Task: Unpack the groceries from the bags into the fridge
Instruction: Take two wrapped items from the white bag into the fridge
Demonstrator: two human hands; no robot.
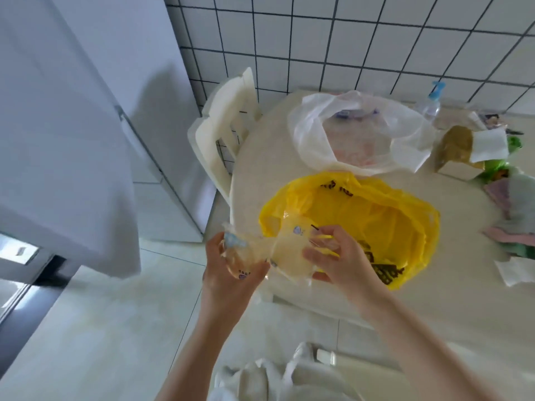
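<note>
Between our two hands, just over the near edge of the table, we hold a clear plastic packet with something pale and flat inside. Our left hand grips its left end, thumb over the crinkled film, and our right hand pinches the right side with curled fingers. We judge the packet light and soft: the film bends and wrinkles where we press it, so it gives no stiff edge to grasp. It looks smooth and perhaps slippery, so a hold on both ends, or one flat hand under the middle, seems safest. The content may tear or fold if we squeeze hard.

On the film we see small blue and purple printed marks, but they are too blurred to read. Just behind the packet lies the yellow bag, open and looking nearly empty; it carries dark printed characters at the rim and at the near right side, which we cannot read either. Farther back on the table rests a white bag, also open, with faint blue and red print inside. A bottle with a blue cap stands near the tiled wall. At the left stands the fridge, well apart from the packet.
</note>
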